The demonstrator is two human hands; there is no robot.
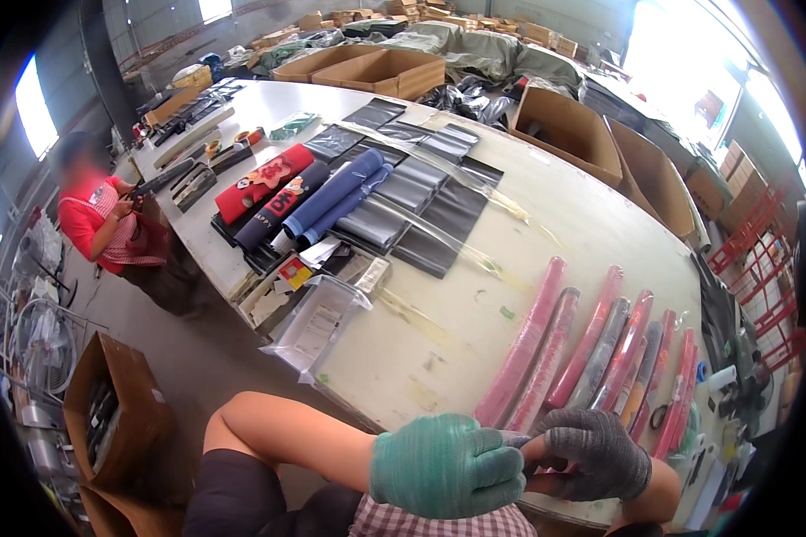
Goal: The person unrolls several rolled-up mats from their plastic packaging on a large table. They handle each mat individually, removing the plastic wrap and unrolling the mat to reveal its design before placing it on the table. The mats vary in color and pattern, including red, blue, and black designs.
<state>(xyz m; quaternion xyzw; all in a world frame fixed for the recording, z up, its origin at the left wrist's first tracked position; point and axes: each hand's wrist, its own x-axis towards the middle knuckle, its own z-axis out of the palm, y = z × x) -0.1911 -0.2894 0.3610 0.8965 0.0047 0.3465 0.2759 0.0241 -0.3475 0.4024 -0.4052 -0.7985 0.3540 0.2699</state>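
Observation:
My left hand (446, 467), in a green glove, is closed near the table's front edge, touching my right hand (592, 453), which wears a dark grey glove. Both pinch the near end of a long wrapped roll (546, 362); the exact spot they grip is hidden between the gloves. Several long red, pink and grey rolls in clear sleeves (600, 345) lie side by side on the white table (564, 224), running away from my hands.
Black plastic bags (439, 210) are laid out in rows mid-table, with blue, red and dark rolls (318, 199) on them. A clear bag stack (318, 324) overhangs the left edge. Open cardboard boxes (571, 130) stand behind. A person in red (107, 224) stands at the left.

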